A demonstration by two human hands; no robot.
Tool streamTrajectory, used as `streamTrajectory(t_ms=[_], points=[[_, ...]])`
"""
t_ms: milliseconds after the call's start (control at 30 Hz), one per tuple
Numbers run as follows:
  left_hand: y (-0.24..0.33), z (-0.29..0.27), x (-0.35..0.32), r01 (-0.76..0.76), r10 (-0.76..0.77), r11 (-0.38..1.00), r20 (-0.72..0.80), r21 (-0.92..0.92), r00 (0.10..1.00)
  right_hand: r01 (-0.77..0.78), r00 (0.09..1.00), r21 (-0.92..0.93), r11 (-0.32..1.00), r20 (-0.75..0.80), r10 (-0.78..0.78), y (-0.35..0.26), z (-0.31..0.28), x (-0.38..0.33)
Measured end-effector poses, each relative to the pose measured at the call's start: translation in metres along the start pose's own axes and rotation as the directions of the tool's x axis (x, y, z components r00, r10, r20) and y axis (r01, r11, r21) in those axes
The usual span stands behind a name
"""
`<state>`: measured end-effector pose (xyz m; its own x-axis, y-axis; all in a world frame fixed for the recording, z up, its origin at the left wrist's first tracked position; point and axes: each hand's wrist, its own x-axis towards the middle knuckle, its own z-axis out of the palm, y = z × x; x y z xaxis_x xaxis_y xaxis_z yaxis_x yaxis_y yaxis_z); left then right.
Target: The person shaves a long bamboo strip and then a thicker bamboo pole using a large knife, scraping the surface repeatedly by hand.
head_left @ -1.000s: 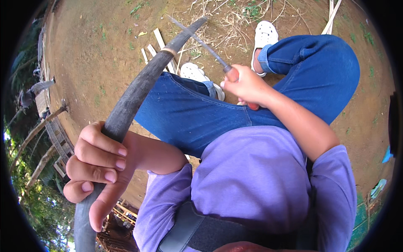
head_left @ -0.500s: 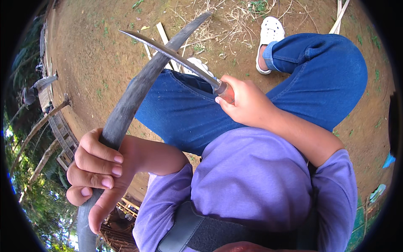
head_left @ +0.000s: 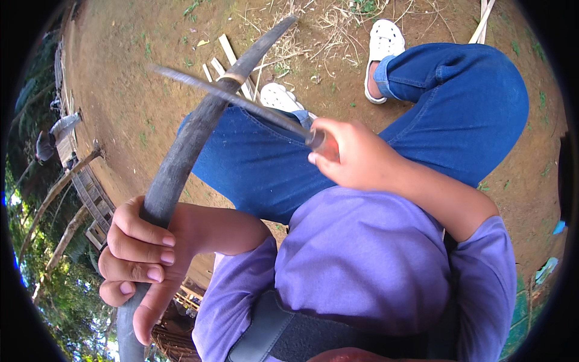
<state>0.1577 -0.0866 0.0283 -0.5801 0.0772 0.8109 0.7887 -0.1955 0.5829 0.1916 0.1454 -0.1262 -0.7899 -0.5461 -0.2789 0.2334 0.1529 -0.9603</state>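
Observation:
My left hand [head_left: 142,256] grips a long, dark, curved bamboo strip [head_left: 181,160] that runs from the lower left up toward the top middle. In my right hand [head_left: 350,158] is a long knife [head_left: 232,99] with a thin grey blade; the blade points left and lies across the strip near a pale band on it. Both hands are above my lap, over blue jeans [head_left: 422,114] and a purple shirt [head_left: 368,265].
Bare brown dirt ground lies below, with pale split bamboo slats [head_left: 232,60] and dry grass near my white shoes [head_left: 383,45]. A wooden fence and ladder-like frame [head_left: 87,193] stand at the left, with green trees beyond. A dark strap crosses my chest.
The knife has swung from pointing up and away to lying leftward across the strip, its tip travelling further left. My right hand shifted toward the middle; my left hand kept its grip.

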Motion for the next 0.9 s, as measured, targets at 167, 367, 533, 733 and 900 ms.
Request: streamTrajectory(t_ms=[167, 367, 533, 733, 900], points=[[-0.004, -0.001, 0.001, 0.008, -0.008, 1.000, 0.020, -0.014, 1.000, -0.120, 0.984, -0.044, 0.992, -0.136, 0.113, 0.019, -0.003, 0.022], [-0.005, 0.000, 0.003, 0.001, 0.000, 0.999, 0.031, -0.037, 1.000, -0.139, 0.990, 0.011, 0.990, -0.025, 0.140, 0.008, -0.008, 0.010], [0.000, -0.001, -0.001, 0.005, -0.005, 1.000, 0.039, -0.015, 0.999, -0.060, 0.991, -0.011, 0.998, 0.120, 0.061, -0.005, -0.010, -0.003], [0.001, -0.009, -0.002, 0.002, -0.002, 1.000, 0.006, 0.005, 1.000, -0.140, 0.988, 0.041, 0.989, -0.053, 0.142, 0.017, -0.001, 0.009], [-0.006, -0.005, -0.001, 0.005, -0.004, 1.000, 0.015, -0.030, 1.000, -0.189, 0.982, -0.013, 0.982, 0.011, 0.189, 0.023, -0.010, 0.007]])
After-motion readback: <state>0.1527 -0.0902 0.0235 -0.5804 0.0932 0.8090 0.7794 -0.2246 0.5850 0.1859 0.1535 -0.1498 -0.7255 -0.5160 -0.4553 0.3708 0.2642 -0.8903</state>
